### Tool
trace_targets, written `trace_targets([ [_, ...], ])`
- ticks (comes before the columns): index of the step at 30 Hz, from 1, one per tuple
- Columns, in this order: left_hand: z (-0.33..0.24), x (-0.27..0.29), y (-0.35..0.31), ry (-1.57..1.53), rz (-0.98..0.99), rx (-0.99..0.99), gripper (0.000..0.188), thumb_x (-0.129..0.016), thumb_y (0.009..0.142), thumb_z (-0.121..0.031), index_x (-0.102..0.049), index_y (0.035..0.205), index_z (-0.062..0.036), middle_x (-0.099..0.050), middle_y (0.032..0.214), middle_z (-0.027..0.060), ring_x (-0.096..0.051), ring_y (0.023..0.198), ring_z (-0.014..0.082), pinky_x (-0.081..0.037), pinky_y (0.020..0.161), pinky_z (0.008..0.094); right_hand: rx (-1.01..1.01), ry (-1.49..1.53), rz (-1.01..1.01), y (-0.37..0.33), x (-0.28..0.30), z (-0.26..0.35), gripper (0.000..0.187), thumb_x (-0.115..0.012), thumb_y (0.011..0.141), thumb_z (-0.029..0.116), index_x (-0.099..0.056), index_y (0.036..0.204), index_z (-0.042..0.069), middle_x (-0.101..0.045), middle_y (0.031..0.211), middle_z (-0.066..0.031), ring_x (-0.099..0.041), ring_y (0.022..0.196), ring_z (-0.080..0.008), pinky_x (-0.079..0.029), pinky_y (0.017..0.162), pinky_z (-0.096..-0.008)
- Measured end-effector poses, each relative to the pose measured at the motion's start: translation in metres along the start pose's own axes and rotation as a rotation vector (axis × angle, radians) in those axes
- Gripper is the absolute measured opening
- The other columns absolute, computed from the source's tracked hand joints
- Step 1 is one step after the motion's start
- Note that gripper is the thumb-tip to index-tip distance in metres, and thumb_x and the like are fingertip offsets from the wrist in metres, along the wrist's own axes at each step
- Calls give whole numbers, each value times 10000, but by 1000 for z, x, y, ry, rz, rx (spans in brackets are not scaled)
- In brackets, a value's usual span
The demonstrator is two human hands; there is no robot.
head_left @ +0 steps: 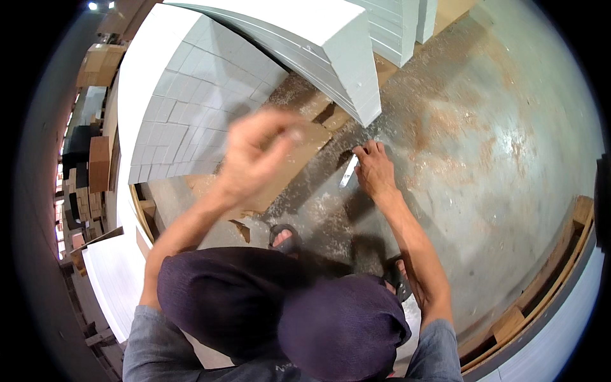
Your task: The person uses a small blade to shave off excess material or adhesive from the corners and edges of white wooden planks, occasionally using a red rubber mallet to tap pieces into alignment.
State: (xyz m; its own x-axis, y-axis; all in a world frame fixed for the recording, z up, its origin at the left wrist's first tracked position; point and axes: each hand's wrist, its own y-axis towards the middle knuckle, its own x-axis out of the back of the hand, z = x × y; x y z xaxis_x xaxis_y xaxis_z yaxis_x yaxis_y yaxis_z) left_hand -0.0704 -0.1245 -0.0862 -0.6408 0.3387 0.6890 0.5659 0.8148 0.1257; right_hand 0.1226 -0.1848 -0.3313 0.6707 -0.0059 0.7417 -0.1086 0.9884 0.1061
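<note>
My left hand (251, 149) is raised over a brown cardboard sheet (289, 165), in front of the stacked white pieces. Its fingers look curled, but motion smears them, and whether anything is in them does not show. Low over the floor, my right hand (375, 169) has its fingers bent around the upper end of a narrow, flat, white-silver strip (348, 172). That strip slants down toward my feet; its exact kind cannot be made out. Just beyond my right hand stands the corner of a tall stack of white boards (353, 70).
A block of closely stacked white pieces (191, 108) rises at the left. White shavings and brown dust lie on the concrete floor (484, 127). A wooden pallet (528, 296) edges the right side. Cardboard boxes (100, 67) stand far left. My sandalled foot (283, 239) is by the cardboard.
</note>
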Motion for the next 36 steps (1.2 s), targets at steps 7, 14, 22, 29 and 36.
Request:
trace_targets([
  [7,53,-75,-41,52,188,428,264,-678,918,-162,-715,1152,-44,-709,1142,146,-678,1029,263,-545,840,381,25,-5,104,12,3,-9,161,-616,802,-33,-613,961,-6,-660,1016,-211,-624,1028,-414,-547,820,-462],
  [14,54,-77,-36,168,101,35,269,-682,914,-194,-686,1133,-37,-674,1115,196,-589,1130,363,-456,988,467,-233,705,197,-13,57,28,101,-661,860,77,-637,931,11,-679,798,-101,-635,703,-246,-506,682,-356],
  [22,4,-24,11,-459,396,465,297,-652,1005,-248,-738,986,36,-752,945,139,-699,832,193,-559,760,340,-274,1224,-126,7,112,83,171,-680,931,170,-673,990,9,-635,784,-2,-537,705,-68,-434,634,-243],
  [29,-35,-9,32,-697,170,357,321,-634,1012,-221,-711,866,55,-698,797,116,-672,747,180,-544,690,332,-242,1372,-327,31,146,118,250,-657,997,253,-690,889,30,-606,665,-2,-466,545,-42,-360,505,-207],
  [36,-40,-5,39,-676,115,332,349,-608,1020,-255,-715,852,31,-702,789,106,-654,731,163,-501,691,305,-191,1308,-497,50,159,140,284,-660,991,268,-681,821,40,-588,613,0,-443,527,-33,-309,490,-201],
])
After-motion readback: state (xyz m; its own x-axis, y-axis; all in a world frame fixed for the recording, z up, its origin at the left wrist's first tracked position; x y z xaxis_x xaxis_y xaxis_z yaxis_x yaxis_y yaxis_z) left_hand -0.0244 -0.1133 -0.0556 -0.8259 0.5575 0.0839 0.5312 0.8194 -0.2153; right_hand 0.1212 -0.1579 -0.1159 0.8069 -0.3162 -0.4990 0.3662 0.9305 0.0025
